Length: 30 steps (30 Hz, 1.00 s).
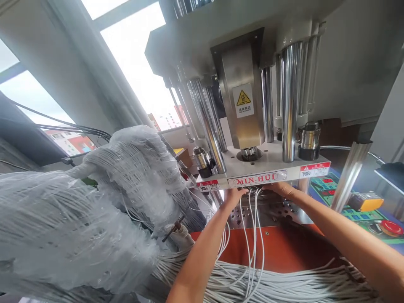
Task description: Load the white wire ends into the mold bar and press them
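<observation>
Far left, two bulky bundles in clear plastic wrap, the nearer one (78, 227) and the farther one (135, 168); inside both, masses of grey-white cable show through the film. Loose film there could snag a strand if one were pulled that way. Beside them, my left grip (235, 193) is up under the front edge of the press plate (269, 159), thumb side visible, fingertips hidden; I can't tell how wide it is or whether it holds anything.

In the middle, here are the thin white cables (255, 214): their upper ends vanish beneath the plate, between my two grips, and their lengths hang past the red surface (236, 246) to the cable pile (284, 280). A tangle in that pile could tug the ends out of line. Above, the heat warning label (243, 100) says plenty: a burn if I touched hot metal, a crush if the plate came down with me under it.

Just right of the cables, my right grip (277, 187) is under the plate too, its hold hidden, so no call there. Far right, the control panel (331, 191) and red button (392, 227); a careless forearm could knock a control.
</observation>
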Available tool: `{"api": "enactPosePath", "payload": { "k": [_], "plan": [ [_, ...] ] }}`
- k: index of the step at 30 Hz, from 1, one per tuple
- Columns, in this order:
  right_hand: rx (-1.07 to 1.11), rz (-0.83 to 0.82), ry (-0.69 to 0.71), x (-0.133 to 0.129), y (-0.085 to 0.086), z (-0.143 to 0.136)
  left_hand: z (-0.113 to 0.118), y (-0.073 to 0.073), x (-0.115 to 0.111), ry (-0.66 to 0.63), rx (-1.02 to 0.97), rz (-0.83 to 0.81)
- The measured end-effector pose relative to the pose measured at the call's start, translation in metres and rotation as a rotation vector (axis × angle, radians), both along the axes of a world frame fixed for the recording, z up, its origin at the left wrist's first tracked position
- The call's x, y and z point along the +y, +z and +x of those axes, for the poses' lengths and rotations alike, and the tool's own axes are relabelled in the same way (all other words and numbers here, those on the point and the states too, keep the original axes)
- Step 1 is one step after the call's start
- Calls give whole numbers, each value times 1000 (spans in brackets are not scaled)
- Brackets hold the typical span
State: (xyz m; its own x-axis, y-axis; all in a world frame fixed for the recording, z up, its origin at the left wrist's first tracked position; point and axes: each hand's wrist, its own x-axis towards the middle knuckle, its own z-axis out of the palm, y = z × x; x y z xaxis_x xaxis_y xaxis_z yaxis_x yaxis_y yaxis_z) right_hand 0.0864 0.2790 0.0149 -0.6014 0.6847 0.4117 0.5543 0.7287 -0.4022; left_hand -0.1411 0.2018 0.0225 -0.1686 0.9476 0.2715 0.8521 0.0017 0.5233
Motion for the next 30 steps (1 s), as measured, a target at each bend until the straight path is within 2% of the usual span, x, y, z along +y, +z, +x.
{"api": "enactPosePath", "payload": {
  "k": [4,9,13,18,20,24,26,30],
  "plan": [
    [-23,-35,10,5,-5,-3,-4,-1,2,-20,5,31],
    [-50,-86,43,-8,-14,11,1,-10,-3,-60,227,96],
    [-58,-123,38,-18,-20,22,9,-14,-6,-39,284,134],
    [-37,-102,-23,-16,-26,24,7,-6,-10,-112,332,24],
    [-17,-83,-76,-16,-28,26,9,-1,-14,-123,330,29],
    [39,-43,-162,-22,-35,30,28,1,-24,-129,284,138],
    [59,-29,-148,-26,-38,31,41,-1,-25,-186,260,185],
    [32,20,-82,-31,-34,31,61,-9,-18,-275,264,168]
  ]
}}
